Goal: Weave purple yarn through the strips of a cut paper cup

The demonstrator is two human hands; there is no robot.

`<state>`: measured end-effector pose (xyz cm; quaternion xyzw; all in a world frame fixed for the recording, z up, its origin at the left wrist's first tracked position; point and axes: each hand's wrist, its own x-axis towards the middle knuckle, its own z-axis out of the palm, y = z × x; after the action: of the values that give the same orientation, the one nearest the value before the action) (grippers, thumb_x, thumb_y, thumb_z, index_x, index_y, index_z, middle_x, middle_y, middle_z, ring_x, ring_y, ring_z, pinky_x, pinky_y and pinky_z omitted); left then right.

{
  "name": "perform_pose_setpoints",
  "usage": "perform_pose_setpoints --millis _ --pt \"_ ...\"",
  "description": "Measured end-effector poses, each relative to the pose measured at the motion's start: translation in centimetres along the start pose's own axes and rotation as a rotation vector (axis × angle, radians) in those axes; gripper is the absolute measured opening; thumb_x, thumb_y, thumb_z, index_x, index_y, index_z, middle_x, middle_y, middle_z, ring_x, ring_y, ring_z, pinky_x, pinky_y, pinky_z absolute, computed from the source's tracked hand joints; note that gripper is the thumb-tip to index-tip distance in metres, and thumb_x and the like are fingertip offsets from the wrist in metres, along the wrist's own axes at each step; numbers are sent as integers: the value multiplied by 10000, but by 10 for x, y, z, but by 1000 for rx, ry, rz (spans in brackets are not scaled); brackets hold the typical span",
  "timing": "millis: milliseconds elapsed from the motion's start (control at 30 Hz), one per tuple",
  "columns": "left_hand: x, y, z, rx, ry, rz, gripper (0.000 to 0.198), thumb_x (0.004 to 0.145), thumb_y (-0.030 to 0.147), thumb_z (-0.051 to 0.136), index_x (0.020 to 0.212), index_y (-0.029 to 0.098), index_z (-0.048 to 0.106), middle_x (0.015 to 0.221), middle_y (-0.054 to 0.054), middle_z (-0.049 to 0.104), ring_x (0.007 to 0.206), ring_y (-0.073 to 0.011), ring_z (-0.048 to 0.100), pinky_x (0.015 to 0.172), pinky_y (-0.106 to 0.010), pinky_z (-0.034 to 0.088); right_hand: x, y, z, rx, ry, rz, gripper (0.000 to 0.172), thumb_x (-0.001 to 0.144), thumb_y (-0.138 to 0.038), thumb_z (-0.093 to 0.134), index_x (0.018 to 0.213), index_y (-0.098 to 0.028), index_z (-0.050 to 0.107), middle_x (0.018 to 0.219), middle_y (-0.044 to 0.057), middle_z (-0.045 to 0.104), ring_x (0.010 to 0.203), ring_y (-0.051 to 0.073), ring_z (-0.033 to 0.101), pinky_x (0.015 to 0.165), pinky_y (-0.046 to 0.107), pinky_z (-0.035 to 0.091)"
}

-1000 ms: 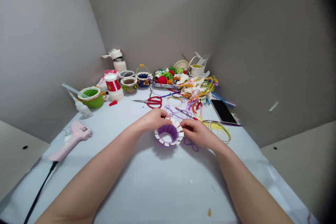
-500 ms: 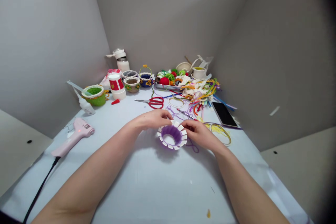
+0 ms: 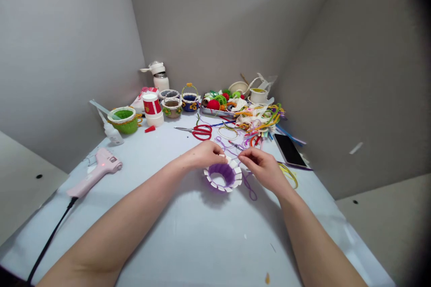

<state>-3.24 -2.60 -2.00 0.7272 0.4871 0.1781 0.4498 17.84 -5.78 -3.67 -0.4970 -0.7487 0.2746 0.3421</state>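
Observation:
A paper cup with its rim cut into white tabs (image 3: 237, 183) and purple yarn wound through its wall stands tilted toward me above the table. My left hand (image 3: 208, 154) is closed on its far left rim, thumb and fingers pinching the edge. Just right of the cup, my right hand (image 3: 261, 167) pinches a strand of purple yarn between thumb and forefinger, apart from the rim. Loops of that purple yarn (image 3: 249, 189) trail on the table below the right hand. Behind it lies a pen-like tool with a red tip (image 3: 235, 145).
Red-handled scissors (image 3: 201, 132) lie behind the cup. A pink glue gun (image 3: 97, 172), its light on, sits at left with a cord. Small yarn baskets (image 3: 172, 108), a bottle (image 3: 161, 81) and a tray of yarn (image 3: 215, 111) line the back. A phone (image 3: 291, 150) rests at right.
My right hand has drawn away from the cup's rim, slightly up and to the right, with the yarn strand. The left hand keeps its hold on the cup. The whole view has shifted slightly.

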Motion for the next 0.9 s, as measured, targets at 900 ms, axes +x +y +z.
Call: perform_pose_setpoints --millis 900 --pt "-4 4 -5 20 -79 31 258 670 347 574 847 174 648 772 11 628 693 -113 538 564 -185 397 -2 5 5 30 -399 -36 158 831 -158 468 802 -158 623 779 11 615 722 138 537 625 219 414"
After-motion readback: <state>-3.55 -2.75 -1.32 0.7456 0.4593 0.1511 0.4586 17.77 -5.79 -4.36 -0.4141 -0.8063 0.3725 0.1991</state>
